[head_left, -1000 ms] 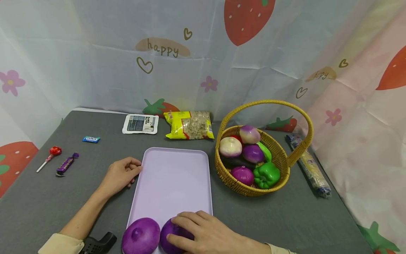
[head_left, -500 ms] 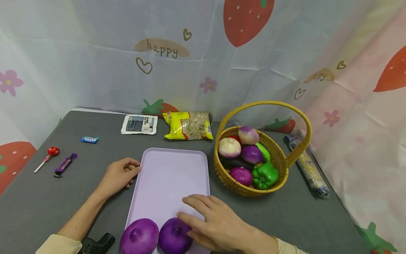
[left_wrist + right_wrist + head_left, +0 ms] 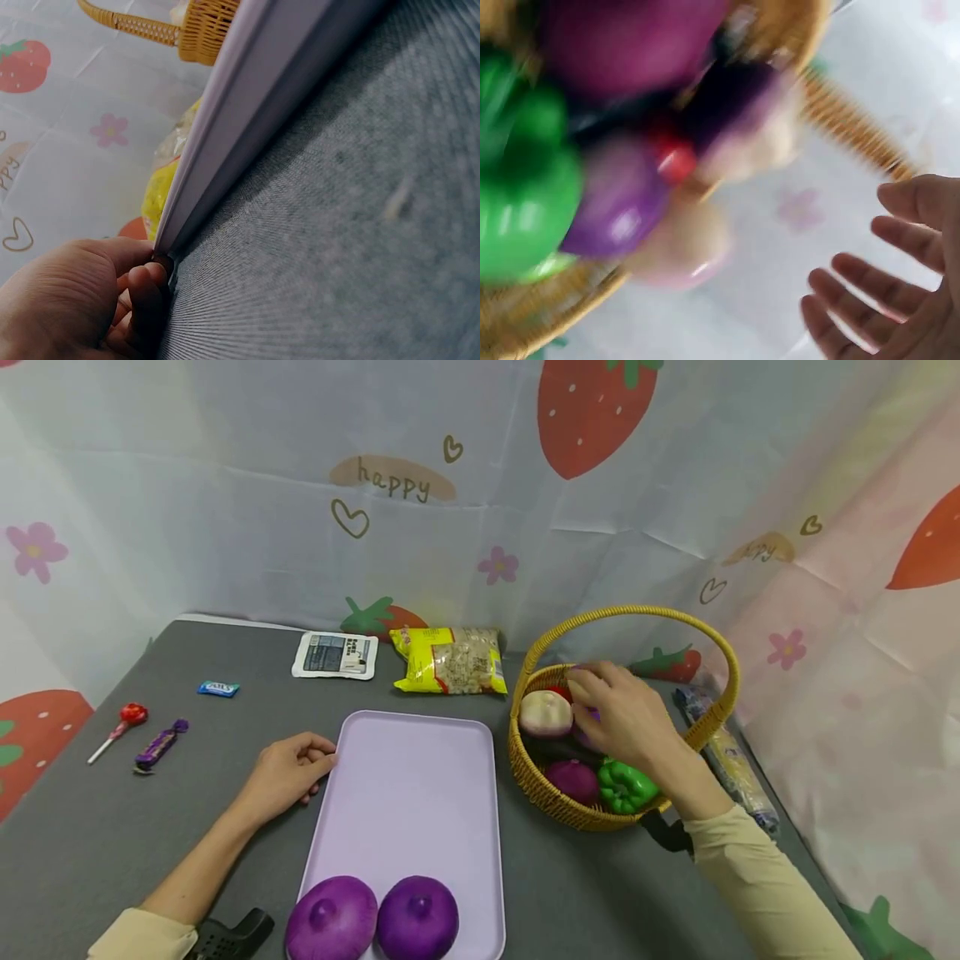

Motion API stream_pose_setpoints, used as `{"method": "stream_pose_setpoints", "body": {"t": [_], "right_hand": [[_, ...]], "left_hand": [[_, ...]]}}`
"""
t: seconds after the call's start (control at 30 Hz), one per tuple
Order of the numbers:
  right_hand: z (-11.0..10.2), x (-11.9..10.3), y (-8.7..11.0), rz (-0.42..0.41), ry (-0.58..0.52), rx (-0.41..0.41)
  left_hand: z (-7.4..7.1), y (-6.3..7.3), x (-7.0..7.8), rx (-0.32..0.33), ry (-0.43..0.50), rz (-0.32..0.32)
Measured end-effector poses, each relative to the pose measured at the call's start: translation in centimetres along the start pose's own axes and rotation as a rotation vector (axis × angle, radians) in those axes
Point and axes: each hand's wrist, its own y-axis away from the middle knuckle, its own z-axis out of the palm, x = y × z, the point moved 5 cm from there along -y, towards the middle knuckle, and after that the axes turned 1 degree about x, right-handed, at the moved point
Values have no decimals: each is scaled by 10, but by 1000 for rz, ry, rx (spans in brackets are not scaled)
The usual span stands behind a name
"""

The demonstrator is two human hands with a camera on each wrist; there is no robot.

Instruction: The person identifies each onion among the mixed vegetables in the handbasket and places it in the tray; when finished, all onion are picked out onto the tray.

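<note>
My left hand (image 3: 288,777) pinches the left rim of the lilac tray (image 3: 412,793); in the left wrist view its thumb lies on the rim with curled fingers beneath. Two purple onions, a left one (image 3: 333,917) and a darker right one (image 3: 417,917), sit side by side at the tray's near end. My right hand (image 3: 626,714) is over the wicker basket (image 3: 536,797), hiding part of its vegetables. Fingers spread and holding nothing show in the right wrist view. Inside are a white turnip (image 3: 546,713), a purple onion (image 3: 573,781) and a green bell pepper (image 3: 626,787).
The basket's tall handle (image 3: 630,610) arches above my right hand. Behind the tray lie a yellow bag (image 3: 453,662) and a white packet (image 3: 335,655). A lollipop (image 3: 129,718), a purple-wrapped candy (image 3: 161,746) and a blue candy (image 3: 218,689) lie left. A long packet (image 3: 738,768) lies right.
My right hand has let go of the right-hand onion on the tray and moved away to the right, up over the basket. My left hand stays at the tray's rim.
</note>
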Motion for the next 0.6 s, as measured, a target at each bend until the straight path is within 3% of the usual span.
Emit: {"method": "stream_pose_setpoints", "body": {"t": [0.13,0.2,0.47,0.6], "right_hand": [[12,41,-12,227,19,-255],[17,54,-16,299,19,-362],[45,75,-31,415,-52,-631],[58,74,-31,413,-68,-685]], "left_hand": [[-2,-1,-1,0,-3,-1],[-2,-1,-1,1,-1,0],[-1,0,-1,2,11,-6],[0,0,-2,8,9,2]]}}
